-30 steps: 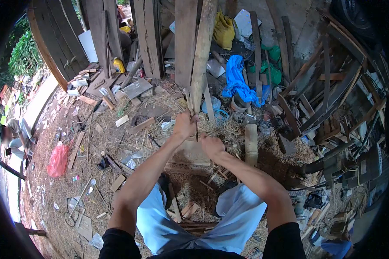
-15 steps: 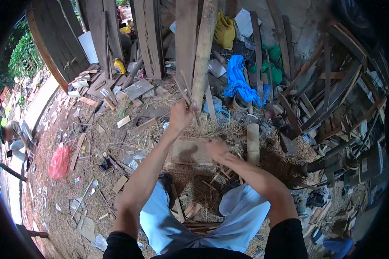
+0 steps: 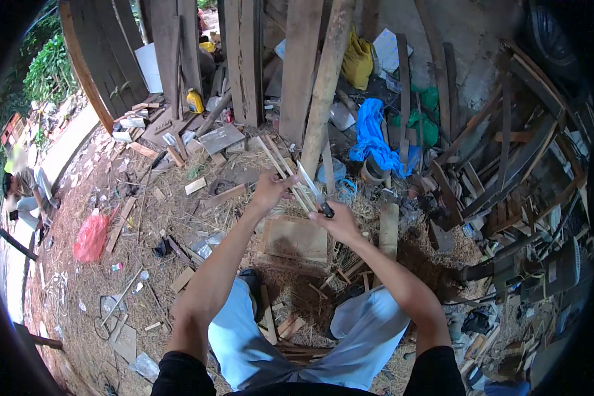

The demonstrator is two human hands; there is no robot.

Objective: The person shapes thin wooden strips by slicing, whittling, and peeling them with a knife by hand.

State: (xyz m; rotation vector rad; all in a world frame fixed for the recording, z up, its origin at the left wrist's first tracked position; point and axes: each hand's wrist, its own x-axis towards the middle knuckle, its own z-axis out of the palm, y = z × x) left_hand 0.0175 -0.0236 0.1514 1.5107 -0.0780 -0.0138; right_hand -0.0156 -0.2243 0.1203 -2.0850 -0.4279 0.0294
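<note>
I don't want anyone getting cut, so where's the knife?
In the head view, the knife is in the right hand, near the picture's middle, with its blade beside the thin wooden strips in the left hand.

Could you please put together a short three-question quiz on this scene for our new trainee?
1. Which hand holds the knife?
2. True or false: the left hand holds thin strips.
3. What colour is the plastic bag on the ground toward the left of the picture?
A) Green
B) Pinkish red
C) Black

Key:
1. The right hand.
2. True.
3. B.
</note>
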